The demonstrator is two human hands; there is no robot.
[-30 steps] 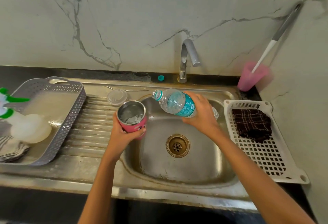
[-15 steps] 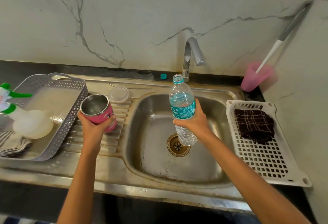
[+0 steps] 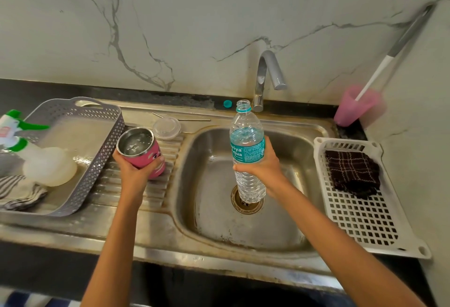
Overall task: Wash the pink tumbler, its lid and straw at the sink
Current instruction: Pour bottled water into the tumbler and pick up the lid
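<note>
One second ago the pink, steel-lined tumbler (image 3: 142, 158) was at the basin's edge under a tilted clear plastic water bottle (image 3: 247, 141). Now it holds water over the ribbed steel drainboard (image 3: 136, 199), with the left hand's (image 3: 132, 175) fingers (image 3: 151, 167) curled round it. The right hand (image 3: 261, 170) grips the bottle upright above the drain. Filling looks finished, so swirling likely follows. The clear round lid (image 3: 167, 127) and thin metal straw (image 3: 192, 119) lie just behind on the steel tabletop, below a marble wall (image 3: 194, 26).

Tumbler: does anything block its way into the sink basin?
Partly: the bottle, held upright by the right hand, stands over the drain. The left side of the basin, next to the tumbler, looks free.
</note>
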